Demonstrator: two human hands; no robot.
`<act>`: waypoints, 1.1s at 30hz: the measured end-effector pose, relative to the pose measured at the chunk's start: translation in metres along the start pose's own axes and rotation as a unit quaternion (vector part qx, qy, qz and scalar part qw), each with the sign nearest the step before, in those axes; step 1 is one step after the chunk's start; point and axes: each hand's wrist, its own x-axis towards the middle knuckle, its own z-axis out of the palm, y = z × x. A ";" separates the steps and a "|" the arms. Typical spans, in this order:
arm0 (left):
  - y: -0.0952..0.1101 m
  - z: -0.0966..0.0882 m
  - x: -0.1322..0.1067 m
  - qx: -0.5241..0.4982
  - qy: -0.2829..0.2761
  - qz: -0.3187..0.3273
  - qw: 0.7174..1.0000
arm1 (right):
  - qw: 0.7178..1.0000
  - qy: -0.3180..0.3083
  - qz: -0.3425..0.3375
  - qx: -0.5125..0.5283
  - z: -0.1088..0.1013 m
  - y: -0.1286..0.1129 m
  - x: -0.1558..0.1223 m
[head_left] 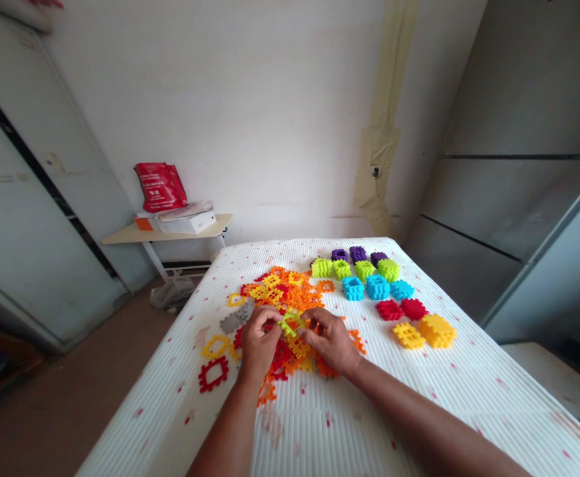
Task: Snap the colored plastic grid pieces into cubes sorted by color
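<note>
My left hand [260,338] and my right hand [330,339] meet over a heap of flat plastic building tiles [282,291] in orange, yellow and red. Both hands pinch the same lime-green tile piece [290,324] between their fingertips, just above the heap. To the right stand built cubes in rows: purple cubes [356,254] at the back, green cubes [354,269], blue cubes [376,287], red cubes [402,309] and yellow cubes [423,331] nearest. A red frame tile [213,374] and a yellow frame tile [216,346] lie loose to the left of my left hand.
Everything lies on a white ribbed mattress [369,411] with small red marks. A low side table [170,233] at the back left carries a white box and a red bag [160,185]. Grey wardrobe doors stand on both sides.
</note>
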 end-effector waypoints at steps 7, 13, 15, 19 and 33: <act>0.001 0.001 -0.002 0.066 0.002 0.061 0.996 | 0.997 -0.012 0.035 -0.060 0.001 -0.006 -0.002; 0.005 0.003 -0.004 0.098 -0.014 0.076 0.992 | 0.995 -0.021 0.030 -0.089 0.005 -0.005 -0.005; 0.003 0.003 -0.004 0.101 -0.011 0.060 0.993 | 0.994 -0.016 0.022 -0.105 -0.002 0.002 0.000; -0.003 0.002 -0.004 0.097 0.032 0.040 0.994 | 0.973 0.079 0.004 -0.217 -0.043 0.025 0.033; -0.013 -0.001 -0.004 0.119 0.050 0.032 0.991 | 0.832 0.048 0.231 -0.503 -0.089 0.082 0.137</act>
